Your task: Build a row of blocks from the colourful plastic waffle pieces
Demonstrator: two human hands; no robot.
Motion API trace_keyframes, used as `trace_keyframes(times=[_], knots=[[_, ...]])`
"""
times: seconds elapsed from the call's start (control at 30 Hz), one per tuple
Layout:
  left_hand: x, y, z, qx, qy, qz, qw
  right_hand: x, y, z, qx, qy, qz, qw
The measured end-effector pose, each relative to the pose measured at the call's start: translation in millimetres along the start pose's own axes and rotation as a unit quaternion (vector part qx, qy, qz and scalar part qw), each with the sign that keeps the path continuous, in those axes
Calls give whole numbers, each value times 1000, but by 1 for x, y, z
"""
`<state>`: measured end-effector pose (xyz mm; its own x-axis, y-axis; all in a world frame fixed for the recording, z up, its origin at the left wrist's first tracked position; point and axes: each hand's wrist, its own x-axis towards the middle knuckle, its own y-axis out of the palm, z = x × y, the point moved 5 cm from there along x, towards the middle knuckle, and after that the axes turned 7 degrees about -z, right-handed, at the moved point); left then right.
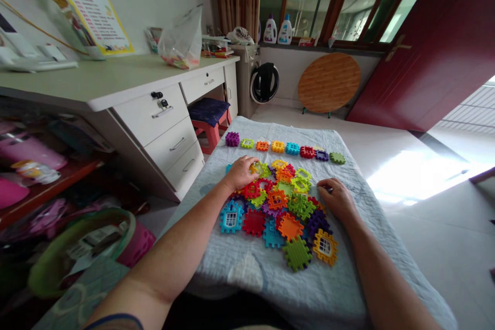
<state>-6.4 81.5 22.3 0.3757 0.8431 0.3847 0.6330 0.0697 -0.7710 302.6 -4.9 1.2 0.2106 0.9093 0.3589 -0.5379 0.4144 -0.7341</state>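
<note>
A heap of notched plastic building tiles point(277, 199) in many colours lies in the middle of the cloth-covered table. My left hand point(242, 172) reaches to the heap's far left edge, its fingers bent and parted from the thumb. Those fingertips touch or lie just above a lime green tile point(263, 169); I cannot tell which. Beside the heap's right edge is my right hand point(337, 197), low over the cloth, fingers loosely bent with a gap at the thumb. A purple tile point(319, 221) and a yellow window tile point(325, 247) lie nearest to it on the near side.
Beyond the heap runs a row of small single-colour stacks, from a purple stack point(232, 139) to a green stack point(337, 158). The light blue tablecloth point(247, 273) is wrinkled. At the left stand a desk point(150, 118) and a red stool point(211, 131).
</note>
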Motion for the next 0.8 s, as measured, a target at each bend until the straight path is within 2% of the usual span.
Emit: trace_keyframes(times=[0.23, 0.3, 0.6, 0.7, 0.8], knots=[[-5, -20, 11, -114, -45, -99, 988, 0, 1, -1, -1, -2, 6, 1000], [-5, -24, 12, -128, -42, -107, 985, 0, 1, -1, 0, -4, 6, 1000], [-10, -23, -5, -64, 40, 10, 997, 0, 1, -1, -1, -12, 7, 1000], [-13, -27, -6, -99, 31, 62, 993, 0, 1, -1, -3, -11, 6, 1000], [-14, -35, -7, -161, 20, 76, 984, -1, 0, 0, 0, -10, 4, 1000]])
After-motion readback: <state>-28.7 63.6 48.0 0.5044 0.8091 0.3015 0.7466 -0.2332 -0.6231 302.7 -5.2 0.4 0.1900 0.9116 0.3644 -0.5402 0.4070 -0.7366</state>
